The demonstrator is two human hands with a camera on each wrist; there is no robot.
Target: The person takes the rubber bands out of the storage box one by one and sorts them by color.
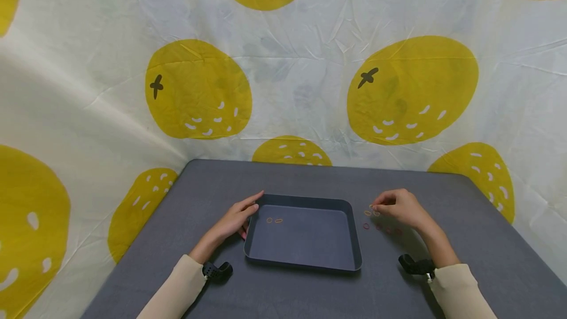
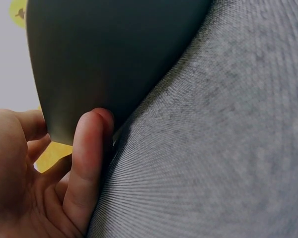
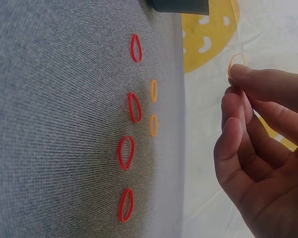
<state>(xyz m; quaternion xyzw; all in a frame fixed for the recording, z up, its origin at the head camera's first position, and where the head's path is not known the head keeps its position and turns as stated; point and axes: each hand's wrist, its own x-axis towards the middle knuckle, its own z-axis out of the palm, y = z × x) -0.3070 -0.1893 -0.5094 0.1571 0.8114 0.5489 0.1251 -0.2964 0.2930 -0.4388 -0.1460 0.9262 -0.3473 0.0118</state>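
Observation:
A shallow dark grey tray [image 1: 305, 242] lies on the table with two orange rubber bands [image 1: 278, 220] inside, near its left side. My left hand [image 1: 236, 218] holds the tray's left edge by the far corner; in the left wrist view a fingertip [image 2: 92, 121] rests against the outer wall. Right of the tray, my right hand [image 1: 400, 207] pinches an orange rubber band [image 3: 230, 65] between thumb and index finger, raised off the table. Below it, two more orange bands [image 3: 154, 91] and a row of several red rubber bands [image 3: 134, 106] lie on the cloth.
A grey cloth covers the table [image 1: 310, 292]. Behind and to the left hangs a white curtain [image 1: 301, 97] printed with yellow fruit. Each wrist wears a black camera mount, the right one [image 1: 416, 265] close above the table.

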